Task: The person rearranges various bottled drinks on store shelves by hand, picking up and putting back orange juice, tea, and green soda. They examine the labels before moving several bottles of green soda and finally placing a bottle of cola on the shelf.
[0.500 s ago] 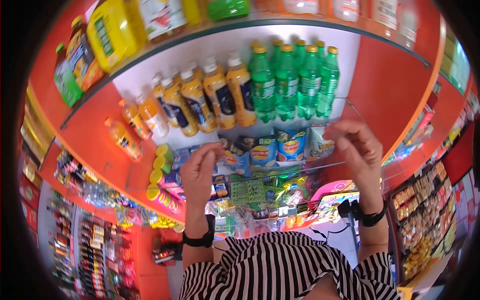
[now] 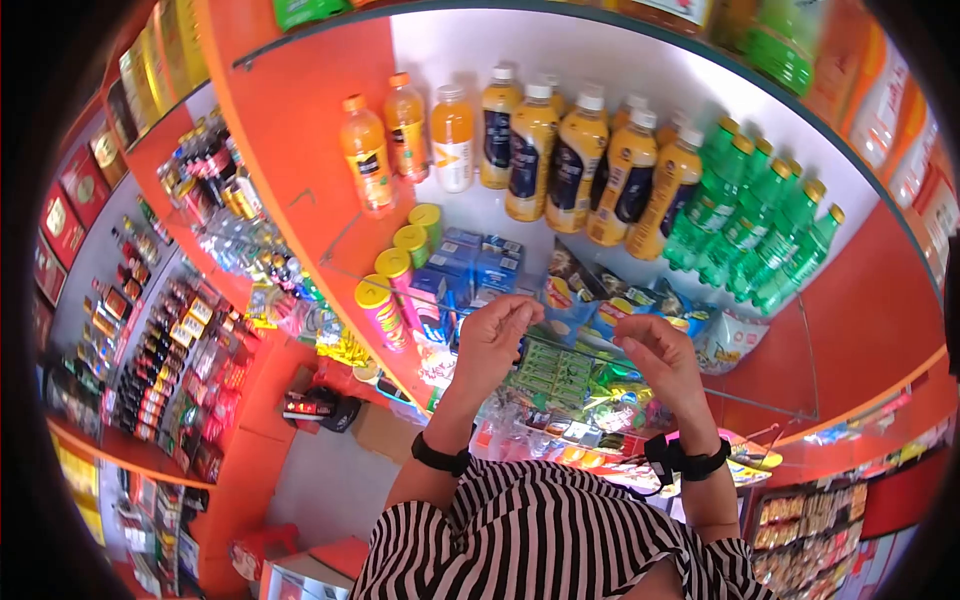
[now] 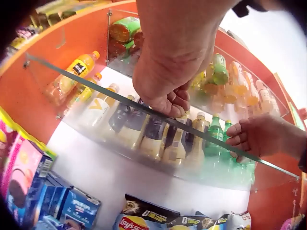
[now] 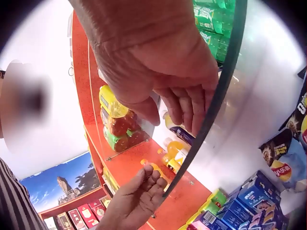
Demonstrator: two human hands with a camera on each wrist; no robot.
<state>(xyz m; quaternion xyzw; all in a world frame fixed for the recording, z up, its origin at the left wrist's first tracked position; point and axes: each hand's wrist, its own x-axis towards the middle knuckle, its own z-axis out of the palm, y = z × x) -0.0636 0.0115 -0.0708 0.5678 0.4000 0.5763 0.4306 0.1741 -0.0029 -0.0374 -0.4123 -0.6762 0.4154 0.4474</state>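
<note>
Both hands are raised in front of a shelf, holding nothing. My left hand (image 2: 495, 340), its fingers loosely curled, overlaps the blue boxes (image 2: 495, 268) and chip bags (image 2: 568, 305) in the head view. To its right, my right hand (image 2: 660, 360) has its fingers relaxed and slightly bent, near a white snack bag (image 2: 733, 340). Behind the hands stand yellow-orange drink bottles with dark labels (image 2: 577, 160) and green soda bottles (image 2: 745, 225). In the left wrist view a glass shelf edge (image 3: 110, 93) runs past both hands.
Three orange juice bottles (image 2: 367, 155) stand at the shelf's left, above chip canisters (image 2: 380, 305). Green packs (image 2: 550, 372) lie lower down, beneath the hands. Another rack of bottles (image 2: 165, 345) is at the far left, with packaged snacks (image 2: 810, 520) at the lower right.
The head view has turned left, so the shelf goods now appear tilted and shifted right. The hands have drawn closer together, and the left hand's fingers are more curled.
</note>
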